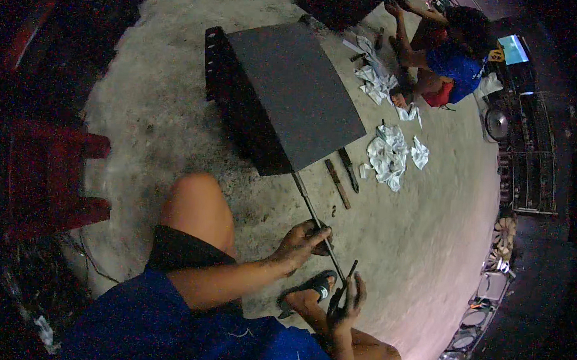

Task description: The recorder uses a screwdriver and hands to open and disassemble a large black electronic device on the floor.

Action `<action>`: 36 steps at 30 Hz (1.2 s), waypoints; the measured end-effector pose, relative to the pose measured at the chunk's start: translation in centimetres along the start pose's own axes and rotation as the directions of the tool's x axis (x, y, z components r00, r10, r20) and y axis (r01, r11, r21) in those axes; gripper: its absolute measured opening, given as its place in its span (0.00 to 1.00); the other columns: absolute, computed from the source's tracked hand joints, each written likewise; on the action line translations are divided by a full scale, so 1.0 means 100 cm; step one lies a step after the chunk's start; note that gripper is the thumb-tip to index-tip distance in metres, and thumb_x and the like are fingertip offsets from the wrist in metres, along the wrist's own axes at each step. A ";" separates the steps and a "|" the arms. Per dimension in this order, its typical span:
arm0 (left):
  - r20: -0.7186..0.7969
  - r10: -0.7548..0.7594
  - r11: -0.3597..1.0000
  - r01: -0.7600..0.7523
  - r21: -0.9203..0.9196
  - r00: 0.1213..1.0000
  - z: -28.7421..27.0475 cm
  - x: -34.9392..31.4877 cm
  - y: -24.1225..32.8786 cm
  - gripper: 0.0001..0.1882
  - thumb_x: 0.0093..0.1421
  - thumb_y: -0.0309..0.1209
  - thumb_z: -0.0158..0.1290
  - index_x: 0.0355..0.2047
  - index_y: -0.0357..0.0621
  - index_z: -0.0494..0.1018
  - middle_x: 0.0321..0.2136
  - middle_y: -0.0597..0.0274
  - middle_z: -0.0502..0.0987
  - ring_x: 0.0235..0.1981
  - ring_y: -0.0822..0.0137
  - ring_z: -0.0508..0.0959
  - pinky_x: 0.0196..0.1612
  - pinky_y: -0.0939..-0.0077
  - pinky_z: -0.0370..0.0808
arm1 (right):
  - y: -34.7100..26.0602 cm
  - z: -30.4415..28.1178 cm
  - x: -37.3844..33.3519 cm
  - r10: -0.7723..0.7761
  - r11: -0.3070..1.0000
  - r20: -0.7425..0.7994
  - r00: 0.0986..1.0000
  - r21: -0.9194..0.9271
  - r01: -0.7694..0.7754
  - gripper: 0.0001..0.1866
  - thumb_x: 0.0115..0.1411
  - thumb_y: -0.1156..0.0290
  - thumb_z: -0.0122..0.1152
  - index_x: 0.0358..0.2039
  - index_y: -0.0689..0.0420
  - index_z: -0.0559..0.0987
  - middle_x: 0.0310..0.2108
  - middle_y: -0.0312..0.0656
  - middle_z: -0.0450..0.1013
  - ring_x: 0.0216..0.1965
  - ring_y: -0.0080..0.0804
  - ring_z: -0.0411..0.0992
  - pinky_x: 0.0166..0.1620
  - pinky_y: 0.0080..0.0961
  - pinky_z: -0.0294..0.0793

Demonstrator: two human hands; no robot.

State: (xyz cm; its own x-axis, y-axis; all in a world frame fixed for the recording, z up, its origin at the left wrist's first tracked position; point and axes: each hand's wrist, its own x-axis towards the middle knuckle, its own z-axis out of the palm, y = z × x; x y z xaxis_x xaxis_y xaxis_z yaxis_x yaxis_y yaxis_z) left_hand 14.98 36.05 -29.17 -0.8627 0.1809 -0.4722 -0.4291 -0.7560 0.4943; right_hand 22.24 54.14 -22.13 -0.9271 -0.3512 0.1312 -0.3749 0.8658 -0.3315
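Observation:
A long thin metal rod point(307, 202) slants from the near corner of a dark box-shaped metal piece point(292, 90) down toward me. My left hand point(302, 246), blackened with grime, is closed around the rod. Near the rod's lower end, my right hand point(350, 303) has its fingers curled round a thin dark stick-like piece point(353, 268). What else lies in that palm is hidden. The box has a flat grey top and a row of holes along one dark side. Whether the rod is fixed to it, I cannot tell.
Two dark flat bars point(338, 184) lie on the concrete floor beside the box. Crumpled white sheets point(389, 155) lie to their right. A co-worker in blue point(458, 65) crouches at the far right. A dark red stool point(57, 179) stands left; shelving point(537, 152) lines the right.

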 end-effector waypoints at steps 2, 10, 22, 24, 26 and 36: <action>-0.016 -0.008 1.000 0.008 0.003 1.000 0.001 0.001 0.001 0.12 0.63 0.38 0.50 0.36 0.40 0.71 0.32 0.63 0.75 0.33 0.70 0.77 0.38 0.74 0.78 | 0.006 0.009 -0.013 0.314 0.948 -0.272 0.910 0.135 -0.287 0.21 0.52 0.79 0.57 0.49 0.62 0.71 0.49 0.48 0.68 0.46 0.39 0.69 0.47 0.32 0.70; 0.078 -0.003 0.996 0.010 -0.088 0.997 0.006 0.003 0.005 0.13 0.64 0.38 0.48 0.40 0.40 0.68 0.34 0.60 0.75 0.37 0.66 0.78 0.40 0.70 0.78 | 0.025 0.006 -0.010 0.618 0.597 0.035 0.786 0.629 -0.498 0.24 0.61 0.58 0.52 0.49 0.64 0.71 0.39 0.41 0.70 0.38 0.29 0.67 0.44 0.23 0.65; 0.006 0.003 0.974 -0.001 -0.224 1.000 -0.006 0.003 0.012 0.12 0.64 0.38 0.48 0.38 0.41 0.67 0.32 0.61 0.72 0.38 0.62 0.77 0.45 0.63 0.77 | 0.027 0.007 0.015 0.670 -0.418 0.571 0.474 0.818 -0.394 0.29 0.61 0.49 0.44 0.48 0.65 0.71 0.25 0.38 0.71 0.26 0.31 0.67 0.30 0.23 0.67; -0.032 -0.029 0.981 0.022 -0.194 0.999 0.002 0.003 0.014 0.12 0.65 0.38 0.48 0.38 0.42 0.67 0.32 0.61 0.72 0.37 0.62 0.77 0.45 0.61 0.76 | 0.046 -0.019 -0.004 0.507 -0.523 0.566 0.650 0.802 -0.290 0.33 0.61 0.45 0.42 0.48 0.66 0.73 0.25 0.39 0.72 0.25 0.31 0.68 0.29 0.25 0.68; -0.021 -0.034 0.985 0.030 -0.172 0.999 0.009 0.005 0.015 0.11 0.65 0.38 0.47 0.37 0.42 0.67 0.32 0.62 0.72 0.38 0.63 0.77 0.46 0.61 0.76 | 0.069 -0.024 -0.066 0.462 -0.439 0.646 0.608 0.762 -0.476 0.36 0.61 0.42 0.41 0.46 0.67 0.74 0.26 0.39 0.72 0.25 0.30 0.68 0.29 0.24 0.67; 0.004 -0.054 0.989 0.054 -0.137 0.999 -0.008 0.008 0.017 0.12 0.63 0.39 0.50 0.38 0.45 0.68 0.33 0.64 0.73 0.39 0.66 0.76 0.51 0.64 0.71 | 0.030 0.002 0.000 0.463 -0.478 0.801 0.380 0.586 -0.654 0.41 0.62 0.35 0.30 0.43 0.65 0.75 0.26 0.42 0.72 0.26 0.32 0.69 0.31 0.25 0.68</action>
State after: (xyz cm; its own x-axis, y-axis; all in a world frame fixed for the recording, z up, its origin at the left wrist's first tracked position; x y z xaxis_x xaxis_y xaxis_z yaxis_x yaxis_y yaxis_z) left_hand 13.81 34.38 -29.27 -0.8394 0.2243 -0.4951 -0.4346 -0.8240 0.3636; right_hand 21.14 56.65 -23.32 -0.5232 -0.0179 -0.8520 0.7872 -0.3931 -0.4752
